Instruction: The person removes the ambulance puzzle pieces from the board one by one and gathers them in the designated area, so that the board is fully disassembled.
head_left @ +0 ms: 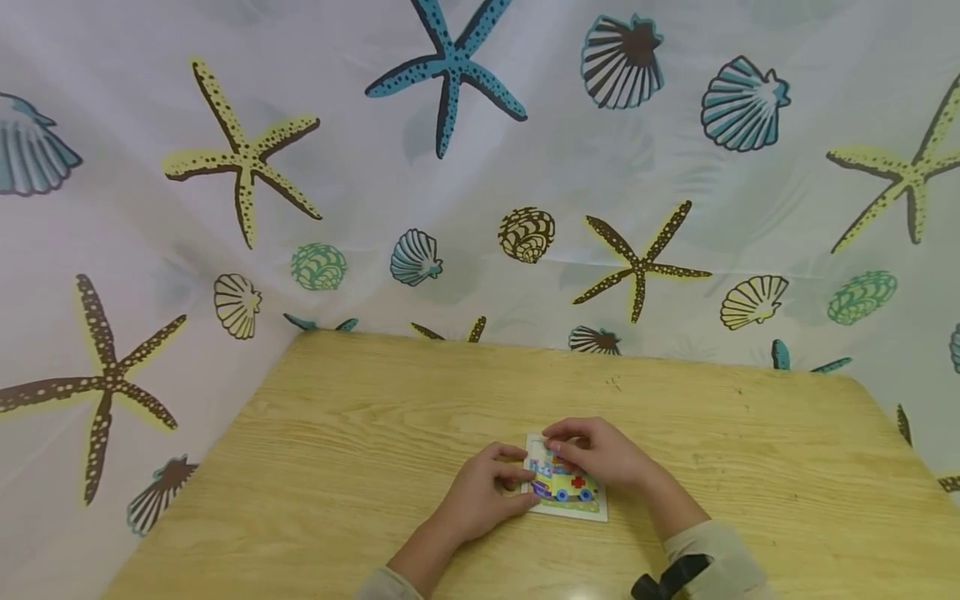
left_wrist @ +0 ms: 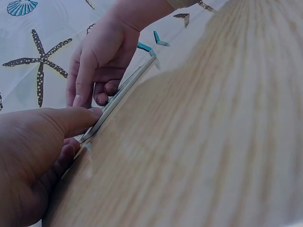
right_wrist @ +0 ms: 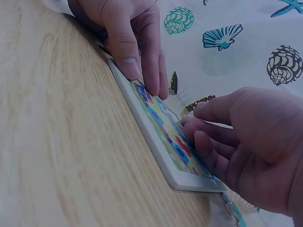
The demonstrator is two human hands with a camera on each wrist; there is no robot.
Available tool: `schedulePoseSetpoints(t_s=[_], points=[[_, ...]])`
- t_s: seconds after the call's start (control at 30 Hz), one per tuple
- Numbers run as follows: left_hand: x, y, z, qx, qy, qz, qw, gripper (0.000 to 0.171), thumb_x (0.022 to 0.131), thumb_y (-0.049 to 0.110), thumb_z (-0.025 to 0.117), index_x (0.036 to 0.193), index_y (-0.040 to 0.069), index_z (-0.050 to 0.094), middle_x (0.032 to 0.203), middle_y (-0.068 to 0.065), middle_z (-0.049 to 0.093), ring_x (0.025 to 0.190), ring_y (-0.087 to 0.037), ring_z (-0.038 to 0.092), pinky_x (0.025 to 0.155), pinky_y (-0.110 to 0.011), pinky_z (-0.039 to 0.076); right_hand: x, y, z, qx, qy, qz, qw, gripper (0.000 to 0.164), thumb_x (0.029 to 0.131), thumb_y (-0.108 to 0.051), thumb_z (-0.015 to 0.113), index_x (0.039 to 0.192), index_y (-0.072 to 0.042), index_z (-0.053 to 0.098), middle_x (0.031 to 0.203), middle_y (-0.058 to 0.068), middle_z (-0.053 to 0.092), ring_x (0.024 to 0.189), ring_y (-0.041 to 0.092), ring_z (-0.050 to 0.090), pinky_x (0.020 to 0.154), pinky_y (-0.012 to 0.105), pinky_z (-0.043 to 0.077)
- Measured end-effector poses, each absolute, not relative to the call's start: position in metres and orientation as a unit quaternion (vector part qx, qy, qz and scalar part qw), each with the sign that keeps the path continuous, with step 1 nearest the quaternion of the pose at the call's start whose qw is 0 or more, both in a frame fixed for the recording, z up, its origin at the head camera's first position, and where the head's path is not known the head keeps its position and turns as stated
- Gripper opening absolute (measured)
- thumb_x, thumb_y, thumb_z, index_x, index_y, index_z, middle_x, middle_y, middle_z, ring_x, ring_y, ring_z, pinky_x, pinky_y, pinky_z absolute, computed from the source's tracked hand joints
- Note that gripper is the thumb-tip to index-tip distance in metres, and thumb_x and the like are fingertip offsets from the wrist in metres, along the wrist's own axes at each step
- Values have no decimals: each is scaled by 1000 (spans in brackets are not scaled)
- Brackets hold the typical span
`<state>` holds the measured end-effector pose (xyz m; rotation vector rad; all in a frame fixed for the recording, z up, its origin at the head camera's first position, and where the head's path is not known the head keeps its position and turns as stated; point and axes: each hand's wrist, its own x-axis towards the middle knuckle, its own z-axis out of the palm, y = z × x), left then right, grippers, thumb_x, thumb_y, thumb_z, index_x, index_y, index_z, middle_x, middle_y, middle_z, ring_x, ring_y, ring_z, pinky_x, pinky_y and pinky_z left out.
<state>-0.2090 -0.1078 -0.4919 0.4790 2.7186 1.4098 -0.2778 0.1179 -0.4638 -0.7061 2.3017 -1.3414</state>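
Note:
A small jigsaw puzzle board [head_left: 567, 513] lies flat on the wooden table. It has a white border and a bright picture of an ambulance with a red cross and blue wheels. My left hand [head_left: 480, 493] holds its left side, thumb on the white border near the lower corner and fingers reaching over the picture. From the right, my right hand [head_left: 603, 450] reaches over the upper part, thumb and curled fingers at the picture's surface. A pale patch shows at the upper left of the picture. I cannot tell whether a piece is between the right fingertips.
The wooden table [head_left: 360, 433] stretches out around the board. A white cloth [head_left: 480, 192] printed with starfish and shells hangs behind and beside it. A black strap [head_left: 671, 577] is on my right sleeve.

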Motion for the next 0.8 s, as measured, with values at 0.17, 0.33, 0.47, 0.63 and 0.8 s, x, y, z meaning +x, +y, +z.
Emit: schedulePoseSetpoints(t_s=[0.17, 0.33, 0.47, 0.63, 0.8], points=[[-210, -108, -492, 151, 877, 455, 22, 29, 84, 29, 82, 107, 12, 78, 131, -4, 61, 95, -10, 57, 77, -20, 48, -280, 118, -467, -271, 832, -455, 166, 26, 104, -17, 54, 124, -6, 66, 119, 10, 71, 99, 18, 66, 82, 23, 52], [-210, -108, -492, 155, 875, 458, 20, 29, 84, 29, 82, 107, 12, 78, 130, -4, 61, 94, -10, 57, 77, -20, 48, -278, 117, -464, -285, 847, -426, 140, 23, 100, -13, 60, 122, -8, 67, 114, 5, 72, 103, 19, 63, 90, 33, 50], [-210, -107, -492, 158, 874, 459, 20, 29, 83, 29, 82, 107, 12, 79, 130, -3, 61, 95, -10, 58, 77, -20, 48, -274, 116, -463, -293, 856, -408, 124, 25, 97, -8, 64, 121, -8, 67, 113, 4, 71, 108, 23, 64, 97, 47, 49], [-210, -107, -493, 158, 873, 461, 23, 29, 83, 29, 82, 107, 11, 78, 130, -4, 61, 94, -10, 57, 76, -20, 48, -272, 115, -464, -291, 860, -403, 116, 27, 95, -6, 66, 122, -8, 67, 114, 4, 71, 109, 23, 64, 97, 49, 49], [-210, -107, -491, 156, 872, 464, 25, 29, 84, 28, 82, 107, 11, 78, 130, -4, 61, 94, -11, 57, 76, -20, 48, -270, 114, -463, -267, 871, -402, 92, 31, 91, -6, 71, 122, -13, 67, 114, 2, 70, 107, 22, 64, 92, 44, 52]])
